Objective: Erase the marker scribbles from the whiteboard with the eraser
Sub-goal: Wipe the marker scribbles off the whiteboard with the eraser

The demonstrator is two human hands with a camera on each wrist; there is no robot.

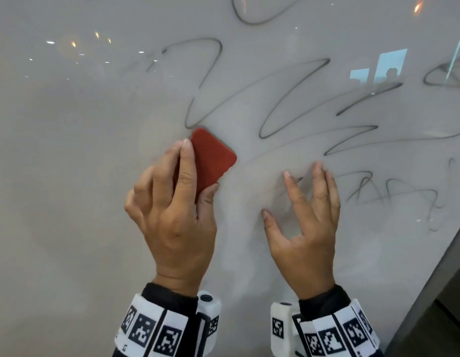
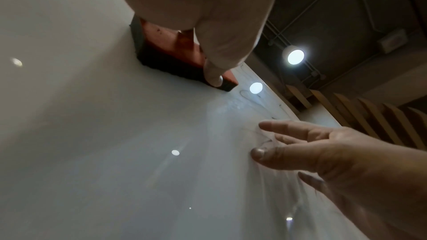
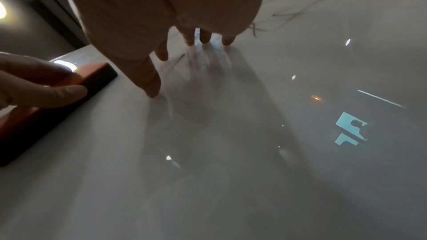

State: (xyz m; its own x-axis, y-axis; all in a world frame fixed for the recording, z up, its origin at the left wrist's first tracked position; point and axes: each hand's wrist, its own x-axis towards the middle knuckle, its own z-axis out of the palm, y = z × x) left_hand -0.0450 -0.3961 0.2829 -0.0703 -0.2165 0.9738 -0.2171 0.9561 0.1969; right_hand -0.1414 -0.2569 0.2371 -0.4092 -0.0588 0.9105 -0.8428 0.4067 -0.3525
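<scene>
A red eraser point(image 1: 213, 158) with a dark felt face lies flat against the whiteboard point(image 1: 69, 150). My left hand point(image 1: 177, 202) grips it, fingers over its back and thumb at its lower edge. The eraser point(image 2: 175, 54) shows under that hand in the left wrist view, and the eraser point(image 3: 76, 90) sits at the left of the right wrist view. Black marker scribbles point(image 1: 288, 104) loop across the board above and right of the eraser. My right hand point(image 1: 306, 215) is spread, its straight fingertips point(image 3: 152, 92) touching the board beside fainter scribbles point(image 1: 393, 194).
The board's left and lower parts show only grey smears. A dark frame edge point(image 1: 435, 279) runs diagonally at the lower right. Ceiling lamps point(image 2: 295, 57) and a bright window reflection point(image 1: 381, 65) glare on the glossy surface.
</scene>
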